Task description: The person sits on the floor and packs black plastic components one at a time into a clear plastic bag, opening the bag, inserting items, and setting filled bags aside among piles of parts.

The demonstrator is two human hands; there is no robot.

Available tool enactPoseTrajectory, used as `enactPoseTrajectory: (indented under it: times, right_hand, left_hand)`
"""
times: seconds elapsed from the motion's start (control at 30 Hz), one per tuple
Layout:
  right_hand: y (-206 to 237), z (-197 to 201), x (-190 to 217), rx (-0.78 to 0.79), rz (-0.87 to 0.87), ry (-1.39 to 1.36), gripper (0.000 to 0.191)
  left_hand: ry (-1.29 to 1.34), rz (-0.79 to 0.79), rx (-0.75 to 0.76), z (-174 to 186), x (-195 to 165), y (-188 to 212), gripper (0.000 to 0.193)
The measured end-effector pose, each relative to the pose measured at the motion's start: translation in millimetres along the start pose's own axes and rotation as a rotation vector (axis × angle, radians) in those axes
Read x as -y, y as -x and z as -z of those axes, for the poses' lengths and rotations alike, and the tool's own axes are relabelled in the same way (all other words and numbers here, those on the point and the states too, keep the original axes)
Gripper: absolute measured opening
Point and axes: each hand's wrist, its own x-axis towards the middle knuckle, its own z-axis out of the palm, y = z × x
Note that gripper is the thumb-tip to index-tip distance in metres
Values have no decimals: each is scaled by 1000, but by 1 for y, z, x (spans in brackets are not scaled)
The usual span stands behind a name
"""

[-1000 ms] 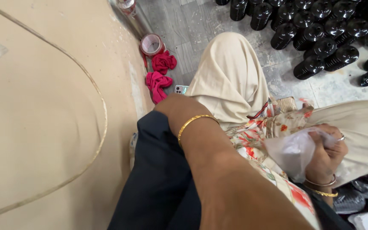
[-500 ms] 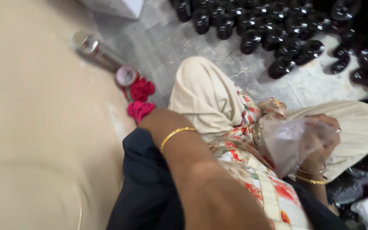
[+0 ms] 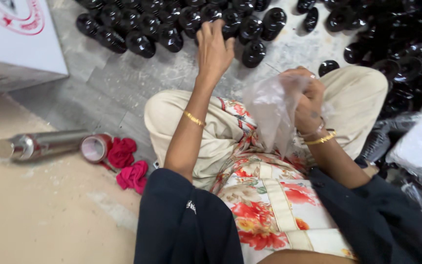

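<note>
Hands: left [image 3: 214, 49] reaches black parts [image 3: 172, 29]; right [image 3: 308, 98] grips bag [image 3: 272, 110].

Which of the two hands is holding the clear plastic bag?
The right hand grips the clear bag above the lap. The left hand holds nothing; it reaches toward the black parts on the floor.

Soft even daylight, faint shadows, glossy glints, slight motion blur
</note>
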Motion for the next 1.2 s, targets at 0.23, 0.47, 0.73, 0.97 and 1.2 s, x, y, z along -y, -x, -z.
enactPoseTrajectory:
  times: [0.23, 0.47, 0.73, 0.97, 1.2]
  right_hand:
    - [-13, -18, -4, -95, 90, -37, 16]
    - [-21, -33, -4, -66, -52, -14, 20]
    - [-38, -50, -9, -171, 328, 248, 23]
    - [-42, -62, -15, -165, 208, 168, 6]
    - [-40, -65, -30, -113, 131, 9, 14]
  left_hand:
    - [-363, 129, 150, -69, 68, 18, 53]
    - [-262, 25, 259, -61, 77, 39, 50]
    - [267, -40, 155, -16, 12, 56, 35]
    - [924, -7, 50, 40, -73, 67, 23]
    - [1432, 197, 61, 29, -88, 74, 11]
